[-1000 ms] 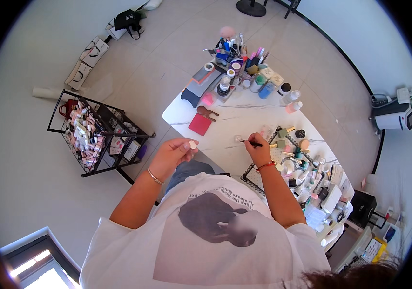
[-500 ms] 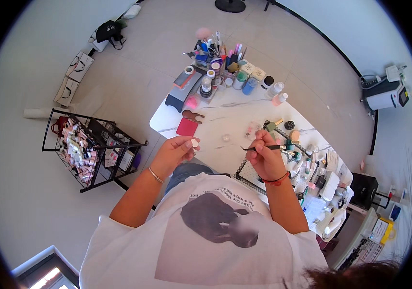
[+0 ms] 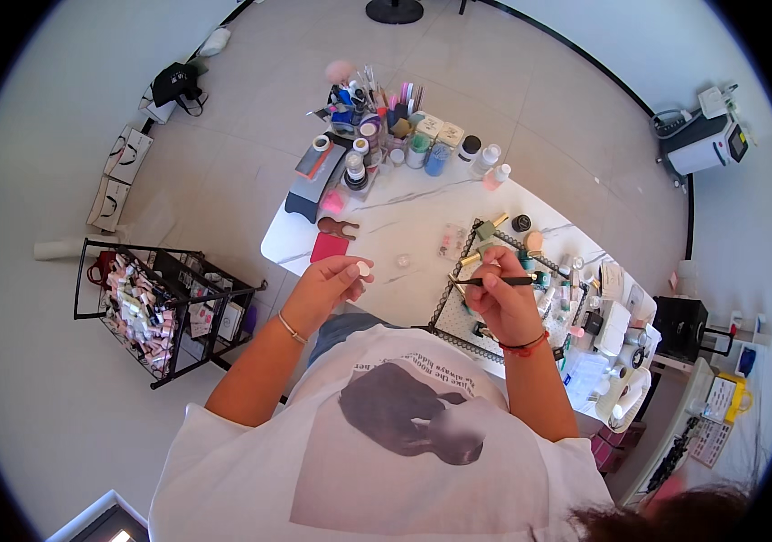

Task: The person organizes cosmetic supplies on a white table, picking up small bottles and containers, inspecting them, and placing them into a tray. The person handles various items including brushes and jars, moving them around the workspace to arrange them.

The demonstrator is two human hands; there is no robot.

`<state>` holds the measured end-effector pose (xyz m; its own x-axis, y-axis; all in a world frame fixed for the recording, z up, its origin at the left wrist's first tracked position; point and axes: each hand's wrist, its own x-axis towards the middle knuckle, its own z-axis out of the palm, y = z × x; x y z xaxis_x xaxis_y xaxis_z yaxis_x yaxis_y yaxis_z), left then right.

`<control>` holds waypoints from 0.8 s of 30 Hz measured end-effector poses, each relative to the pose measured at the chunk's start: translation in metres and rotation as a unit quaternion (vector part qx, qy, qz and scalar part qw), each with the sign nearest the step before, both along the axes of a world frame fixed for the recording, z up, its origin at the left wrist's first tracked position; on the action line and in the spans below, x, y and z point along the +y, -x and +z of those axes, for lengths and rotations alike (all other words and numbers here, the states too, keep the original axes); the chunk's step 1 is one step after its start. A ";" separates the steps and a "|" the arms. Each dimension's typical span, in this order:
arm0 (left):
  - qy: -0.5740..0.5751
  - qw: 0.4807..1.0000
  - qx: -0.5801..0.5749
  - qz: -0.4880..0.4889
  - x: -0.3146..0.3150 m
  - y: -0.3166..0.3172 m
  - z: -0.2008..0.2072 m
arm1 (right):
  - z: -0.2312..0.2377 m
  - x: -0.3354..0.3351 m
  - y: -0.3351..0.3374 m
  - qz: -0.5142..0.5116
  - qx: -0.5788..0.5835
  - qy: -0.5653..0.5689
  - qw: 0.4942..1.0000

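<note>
Between the fingertips of my left hand [image 3: 335, 278] is a small white round disc [image 3: 364, 269], held above the table's near edge. My right hand [image 3: 505, 298] grips slim black tweezers [image 3: 519, 281], whose thin tip points left toward the disc, well apart from it. On the white marbled table [image 3: 386, 296] between the hands sits a tiny clear pot [image 3: 403, 261]. Beyond my left hand lie a red square [image 3: 329, 247] and a brown shaped piece [image 3: 339, 228]. Close past my right hand is a clear sheet with small pink bits [image 3: 451, 240].
A black-edged tray [image 3: 447, 305] full of small bottles lies under and right of my right hand. Jars, brushes and a grey hand rest [image 3: 310, 188] stand at the far side. A black wire trolley [image 3: 189, 312] packed with polish bottles stands on the left.
The view has turned a little, so the table and its things sit farther left. The tweezers now lie more level in my right hand. My left hand keeps its hold on the disc.
</note>
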<state>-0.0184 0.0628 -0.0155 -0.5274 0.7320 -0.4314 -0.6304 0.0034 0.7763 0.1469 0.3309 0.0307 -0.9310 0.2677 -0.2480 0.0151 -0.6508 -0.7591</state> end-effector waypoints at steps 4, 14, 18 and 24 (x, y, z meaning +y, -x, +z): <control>0.011 1.000 0.002 0.003 0.003 0.001 -0.001 | -0.051 0.003 -0.003 0.043 -0.100 -0.380 0.918; 0.056 0.998 0.040 -0.002 -0.008 -0.005 -0.008 | -0.140 -0.027 0.007 0.204 -0.101 -0.789 0.570; 0.062 0.997 0.033 0.009 -0.011 -0.011 -0.007 | -0.157 -0.036 0.011 0.225 -0.117 -0.813 0.524; 0.070 0.996 0.045 0.015 -0.012 -0.015 -0.023 | -0.165 -0.039 0.002 0.222 -0.102 -0.813 0.529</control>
<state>-0.0035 0.0505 -0.0382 -0.5897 0.6513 -0.4775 -0.5589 0.0977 0.8235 0.1447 0.2916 -0.1348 -0.9898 0.0475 -0.1346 0.0820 0.9612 -0.2634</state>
